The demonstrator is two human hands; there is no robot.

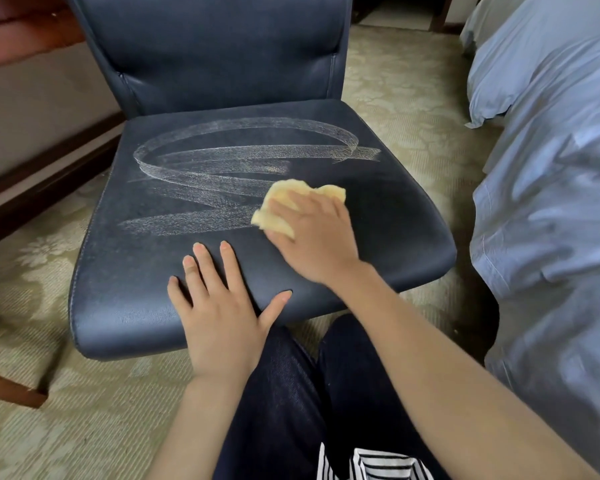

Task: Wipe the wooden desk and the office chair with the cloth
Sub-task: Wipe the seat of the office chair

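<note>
**Wiping the seat of the dark blue leather office chair with the crumpled yellow cloth.**
The chair step is in hand. The right grip lies on top of the cloth with its fingers spread and fairly straight. It presses the cloth down rather than clenching it, just right of the seat's centre, at the end of pale damp streaks looping across the seat's back and left. The left grip holds nothing, its fingers straight and its palm braced on the seat's front edge. The seat's right side, its front strip and the backrest behind it show no streaks, so the next move likely calls for steady pressure while sweeping the cloth there. The wooden bench is not plainly in view.
</note>
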